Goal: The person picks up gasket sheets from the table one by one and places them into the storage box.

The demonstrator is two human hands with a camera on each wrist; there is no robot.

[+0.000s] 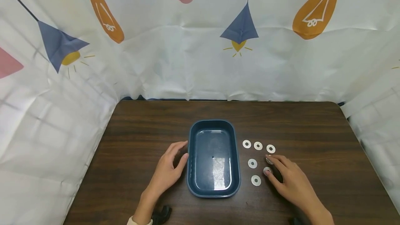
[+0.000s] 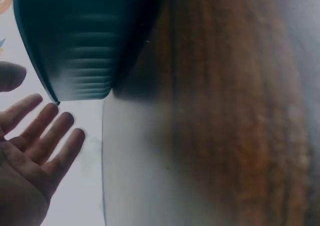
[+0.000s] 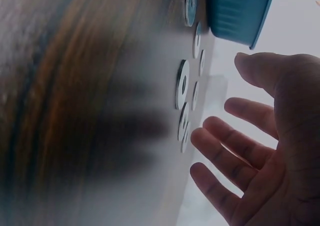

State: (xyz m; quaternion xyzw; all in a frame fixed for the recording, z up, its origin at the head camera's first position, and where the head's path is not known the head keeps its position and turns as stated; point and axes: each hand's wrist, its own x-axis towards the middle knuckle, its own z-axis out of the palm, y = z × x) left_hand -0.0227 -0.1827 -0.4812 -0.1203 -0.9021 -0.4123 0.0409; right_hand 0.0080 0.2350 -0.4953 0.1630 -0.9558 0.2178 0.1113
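A deep blue plastic tray (image 1: pixel 214 190), rectangular with rounded corners and glossy inside, sat near the front edge of the dark wood-grain table (image 1: pixel 312 127). Seven flat white ring-shaped washers (image 1: pixel 252 163) lay just beside its right wall. The left hand (image 1: pixel 168 169) rested with fingers relaxed against the tray's left wall, holding nothing. The right hand (image 1: pixel 289 180) lay with fingers extended, fingertips (image 1: pixel 267 172) on two washers. Only the left wrist view showed the tray's ribbed outer wall (image 2: pixel 80 61); the right wrist view showed the washers (image 3: pixel 183 84) edge-on, thin.
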